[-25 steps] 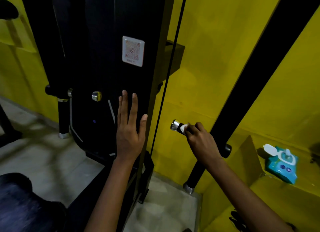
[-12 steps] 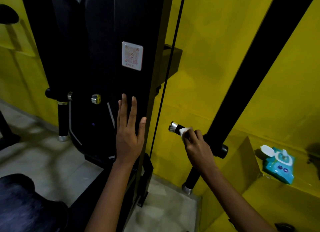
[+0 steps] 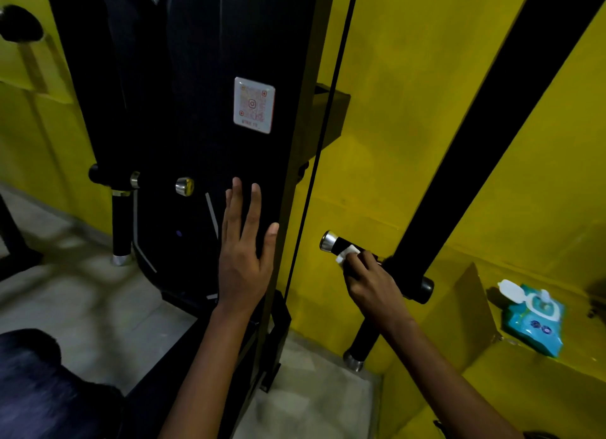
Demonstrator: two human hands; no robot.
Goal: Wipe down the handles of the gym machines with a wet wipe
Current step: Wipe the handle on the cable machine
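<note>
At the short black handle (image 3: 341, 246) jutting left from the slanted black bar (image 3: 465, 176): right hand (image 3: 370, 281) has its fingers curled round the handle, a white wet wipe (image 3: 346, 253) pinched between fingers and grip surface. Chrome end cap (image 3: 327, 241) is exposed just left of the fingers; a strip of bare handle shows between cap and wipe. Cable (image 3: 323, 143) runs close to the left of the cap, so room is tight that side. Left hand (image 3: 244, 258) lies flat, fingers straight, pressed on the black machine panel (image 3: 196, 110), beyond the cable. Wipe pack (image 3: 534, 320), lid open, sits well right of the grip on the yellow ledge (image 3: 492, 389).
</note>
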